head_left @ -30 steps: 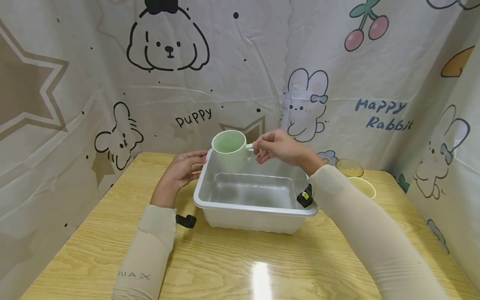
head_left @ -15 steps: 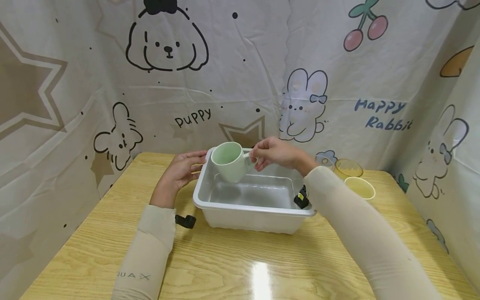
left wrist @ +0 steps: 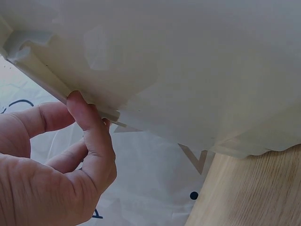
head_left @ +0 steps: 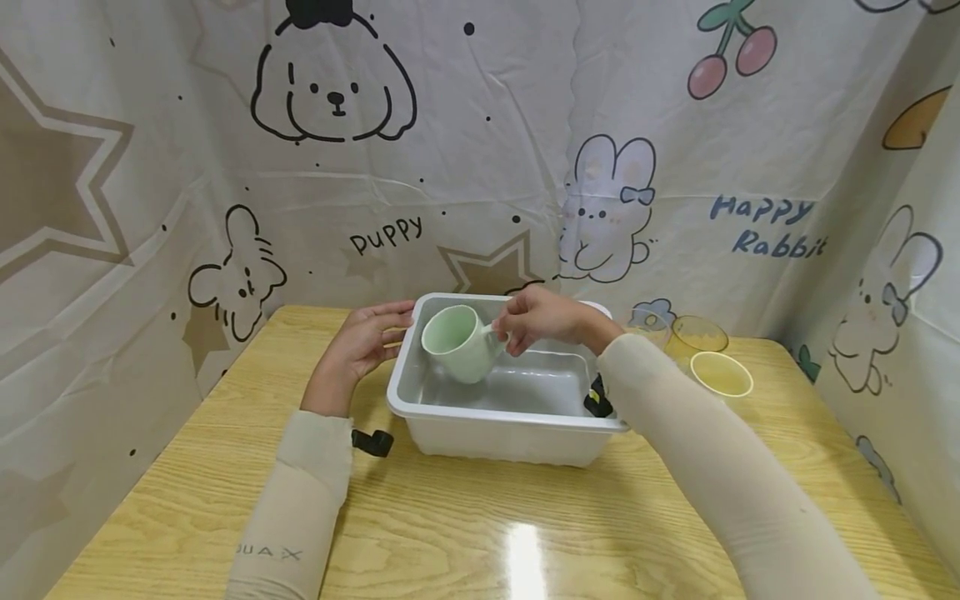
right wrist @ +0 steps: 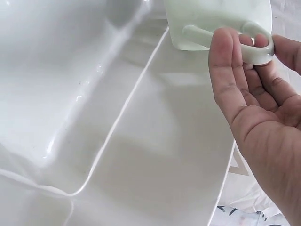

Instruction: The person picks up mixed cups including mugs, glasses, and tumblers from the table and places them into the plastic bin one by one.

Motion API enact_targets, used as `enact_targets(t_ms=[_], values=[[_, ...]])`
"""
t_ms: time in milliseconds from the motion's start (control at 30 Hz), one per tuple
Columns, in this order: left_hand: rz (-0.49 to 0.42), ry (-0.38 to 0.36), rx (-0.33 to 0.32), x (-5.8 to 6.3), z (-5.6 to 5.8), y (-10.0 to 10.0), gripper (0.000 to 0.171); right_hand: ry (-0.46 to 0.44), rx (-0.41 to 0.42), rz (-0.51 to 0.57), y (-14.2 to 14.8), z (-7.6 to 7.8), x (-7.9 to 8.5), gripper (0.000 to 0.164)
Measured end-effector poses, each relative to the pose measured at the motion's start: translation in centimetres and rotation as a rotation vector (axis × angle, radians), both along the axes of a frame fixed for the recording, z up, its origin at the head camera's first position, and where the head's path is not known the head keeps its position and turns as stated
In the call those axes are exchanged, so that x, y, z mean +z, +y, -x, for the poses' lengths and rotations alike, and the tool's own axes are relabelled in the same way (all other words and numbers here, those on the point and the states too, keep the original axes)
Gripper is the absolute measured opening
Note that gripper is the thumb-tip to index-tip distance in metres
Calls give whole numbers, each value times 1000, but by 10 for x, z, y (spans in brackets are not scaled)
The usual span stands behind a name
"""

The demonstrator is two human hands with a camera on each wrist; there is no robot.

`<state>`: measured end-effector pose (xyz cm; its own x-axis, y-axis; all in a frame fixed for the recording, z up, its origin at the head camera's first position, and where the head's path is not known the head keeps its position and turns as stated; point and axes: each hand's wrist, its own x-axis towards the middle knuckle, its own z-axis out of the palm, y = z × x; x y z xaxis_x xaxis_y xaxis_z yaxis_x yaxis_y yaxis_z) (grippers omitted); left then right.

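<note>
My right hand (head_left: 538,321) pinches the handle of a pale green mug (head_left: 467,354). The mug is inside a light grey plastic basin (head_left: 510,423), tilted with its mouth up and to the left. In the right wrist view, fingers and thumb close around the mug handle (right wrist: 257,55), while the mug body (right wrist: 225,14) is cut off at the top. My left hand (head_left: 366,342) is at the basin's left side. The left wrist view shows its fingertips (left wrist: 79,101) gripping the basin's rim (left wrist: 51,77). A bright wavy line like a waterline rings the basin's inner wall.
Behind my right forearm stand a yellow cup (head_left: 722,373), an amber clear glass vessel (head_left: 700,333) and another clear glass (head_left: 651,325). The wooden table (head_left: 420,525) meets a printed curtain (head_left: 480,150) at the back and sides.
My right hand has lowered the mug from above the basin's back rim down into the basin, tilting it further left. The left hand has stayed at the rim.
</note>
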<state>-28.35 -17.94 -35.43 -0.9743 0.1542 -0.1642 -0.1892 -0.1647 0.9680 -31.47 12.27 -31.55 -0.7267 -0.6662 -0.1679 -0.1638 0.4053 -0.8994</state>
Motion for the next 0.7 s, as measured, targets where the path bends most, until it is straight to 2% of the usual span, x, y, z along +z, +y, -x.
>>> enact_targets(t_ms=[700], values=[[24,-6,-8,-2,2,-2,49,-46,55,-171,0,0,-10,23]])
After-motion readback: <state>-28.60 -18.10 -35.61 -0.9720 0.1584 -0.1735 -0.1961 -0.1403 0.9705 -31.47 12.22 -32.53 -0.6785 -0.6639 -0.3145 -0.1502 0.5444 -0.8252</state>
